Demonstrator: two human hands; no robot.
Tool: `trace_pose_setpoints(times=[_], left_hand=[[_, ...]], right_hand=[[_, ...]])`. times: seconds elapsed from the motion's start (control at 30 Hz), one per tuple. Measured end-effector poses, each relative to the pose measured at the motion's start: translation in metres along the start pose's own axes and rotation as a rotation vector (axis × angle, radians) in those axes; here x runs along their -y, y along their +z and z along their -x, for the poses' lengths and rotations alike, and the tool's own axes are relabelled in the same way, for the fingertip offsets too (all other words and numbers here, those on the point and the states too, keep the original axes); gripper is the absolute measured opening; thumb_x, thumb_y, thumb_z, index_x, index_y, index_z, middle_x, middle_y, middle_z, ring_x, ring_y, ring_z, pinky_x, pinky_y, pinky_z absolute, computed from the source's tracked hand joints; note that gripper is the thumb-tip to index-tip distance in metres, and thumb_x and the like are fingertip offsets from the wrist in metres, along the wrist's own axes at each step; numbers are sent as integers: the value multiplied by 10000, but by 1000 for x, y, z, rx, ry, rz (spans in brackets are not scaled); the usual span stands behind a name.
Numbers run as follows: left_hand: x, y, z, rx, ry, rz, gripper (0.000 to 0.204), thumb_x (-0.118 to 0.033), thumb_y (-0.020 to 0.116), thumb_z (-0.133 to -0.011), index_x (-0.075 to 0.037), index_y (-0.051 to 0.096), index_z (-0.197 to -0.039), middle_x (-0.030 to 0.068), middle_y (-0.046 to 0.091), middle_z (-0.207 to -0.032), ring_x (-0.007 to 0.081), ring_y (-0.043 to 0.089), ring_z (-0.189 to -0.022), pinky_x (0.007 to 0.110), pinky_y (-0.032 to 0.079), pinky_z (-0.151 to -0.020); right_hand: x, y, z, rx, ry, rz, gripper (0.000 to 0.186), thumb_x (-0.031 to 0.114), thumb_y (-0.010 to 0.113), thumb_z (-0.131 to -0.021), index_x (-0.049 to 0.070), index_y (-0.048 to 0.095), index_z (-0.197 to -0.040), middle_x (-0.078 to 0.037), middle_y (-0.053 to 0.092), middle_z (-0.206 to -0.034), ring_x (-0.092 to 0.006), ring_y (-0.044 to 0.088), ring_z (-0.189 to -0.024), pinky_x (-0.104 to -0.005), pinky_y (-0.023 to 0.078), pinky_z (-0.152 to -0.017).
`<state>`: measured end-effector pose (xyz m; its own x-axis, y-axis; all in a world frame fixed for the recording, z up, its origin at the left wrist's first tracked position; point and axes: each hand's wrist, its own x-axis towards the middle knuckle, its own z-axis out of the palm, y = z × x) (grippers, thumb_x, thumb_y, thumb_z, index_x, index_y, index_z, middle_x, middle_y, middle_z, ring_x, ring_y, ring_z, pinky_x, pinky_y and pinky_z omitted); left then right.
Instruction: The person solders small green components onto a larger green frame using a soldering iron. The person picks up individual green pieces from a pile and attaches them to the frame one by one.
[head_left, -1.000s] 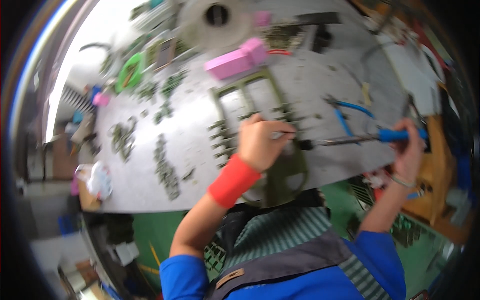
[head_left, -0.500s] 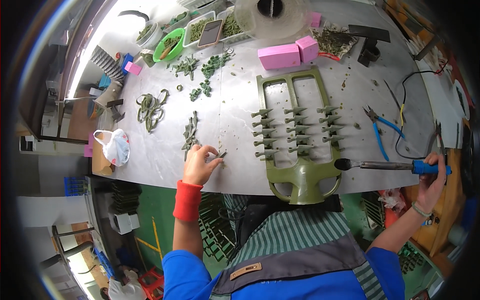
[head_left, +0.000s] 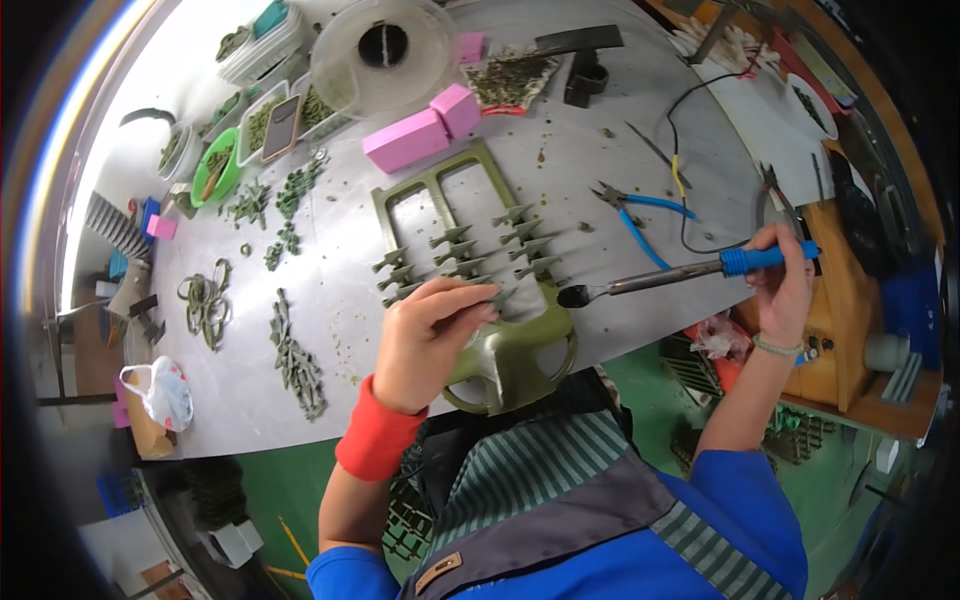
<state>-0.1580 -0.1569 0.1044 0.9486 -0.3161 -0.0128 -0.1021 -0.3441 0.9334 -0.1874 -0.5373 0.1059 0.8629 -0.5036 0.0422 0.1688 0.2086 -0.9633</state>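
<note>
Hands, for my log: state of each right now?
Left hand: fingers drawn together; whether holding anything, can't tell.
Right hand: closed on the blue-handled tool.

There are two hands (head_left: 425, 340), one green frame (head_left: 490, 365), one blue-handled tool (head_left: 665, 278), one pair of pliers (head_left: 612, 196), one phone (head_left: 281, 128).

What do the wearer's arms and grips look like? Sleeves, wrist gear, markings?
Short blue sleeves on both arms. Left grip: ungloved, with a wide red wristband behind it. Right grip: also ungloved, with a thin pale bracelet at the wrist. No cables or markings visible on either arm.
</note>
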Motion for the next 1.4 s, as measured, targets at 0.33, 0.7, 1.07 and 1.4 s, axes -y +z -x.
trace_pose_setpoints(times=[0.33, 0.7, 1.07, 1.4], left_hand=[[3, 50, -36, -27, 122, -381, 198, -71, 754, -739, -120, 761, -931, 53, 578, -707, 172, 444, -676, 293, 438, -655], [12, 41, -40, -46, 197, -509, 177, -100, 765, -734, -136, 765, -907, 66, 647, -797, 199, 495, -683, 318, 449, -649], [-3, -43, 62, 106, 62, -363, 242, -219, 747, -776, -63, 656, -937, 83, 608, -824, 270, 577, -797, 354, 477, -712], [54, -14, 99, 99, 286, -748, 241, -253, 720, -772, -92, 604, -907, 60, 564, -776, 261, 582, -731, 371, 491, -661]], right_hand=[[-22, 9, -10, 51, 52, -31, 265, 234, 628, -914, 3, 644, -785, -75, 634, -682, -141, 592, -490, -245, 475, -452], [-10, 10, -10, -156, 89, 31, 226, 245, 651, -890, 35, 643, -809, -48, 606, -699, -122, 558, -533, -243, 443, -448], [1, -43, -17, -221, 42, -49, 226, 279, 622, -921, 77, 597, -822, -13, 572, -774, -70, 504, -583, -184, 383, -478], [-5, -38, -28, -278, -4, -222, 219, 278, 679, -888, 77, 649, -970, 10, 629, -874, -51, 556, -674, -158, 471, -577]])
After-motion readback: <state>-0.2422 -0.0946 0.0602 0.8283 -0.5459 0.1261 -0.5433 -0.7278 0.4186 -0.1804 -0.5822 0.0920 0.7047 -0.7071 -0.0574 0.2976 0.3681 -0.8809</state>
